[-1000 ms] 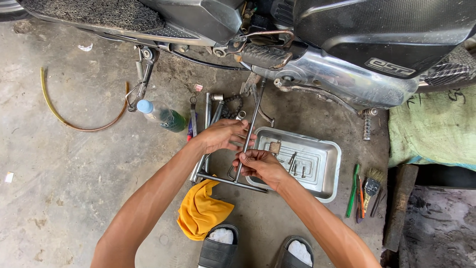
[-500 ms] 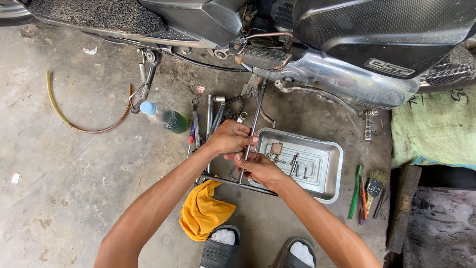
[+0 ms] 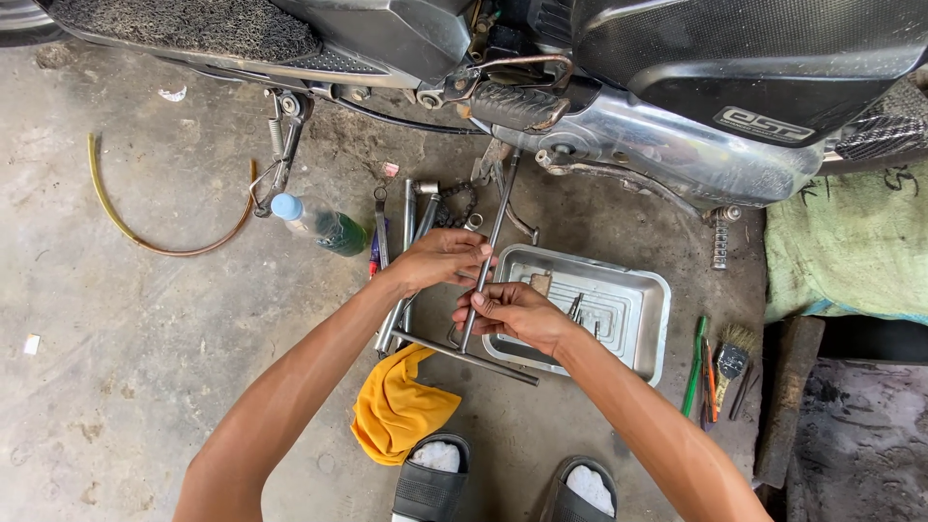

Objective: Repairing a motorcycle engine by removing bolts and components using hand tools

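Observation:
Both hands hold a long thin metal rod (image 3: 495,220) that slants up toward the underside of a black motorcycle (image 3: 619,87). My left hand (image 3: 440,259) grips the rod near its middle. My right hand (image 3: 507,311) closes on it lower down, near the bottom end. Under the hands lies a long metal bar (image 3: 483,360) on the concrete floor, and a steel tray (image 3: 646,319) with small parts sits just right of my right hand. Several wrenches (image 3: 414,208) lie beyond my left hand.
A yellow rag (image 3: 396,411) lies by my black sandals (image 3: 430,488). A green bottle with a blue cap (image 3: 324,227) and a yellow hose (image 3: 126,227) lie to the left. Screwdrivers and a brush (image 3: 720,367) rest right of the tray, beside a green sack (image 3: 846,251).
The view has shifted slightly. Both hands stay on the rod, my right hand a little lower and my left hand closer around it.

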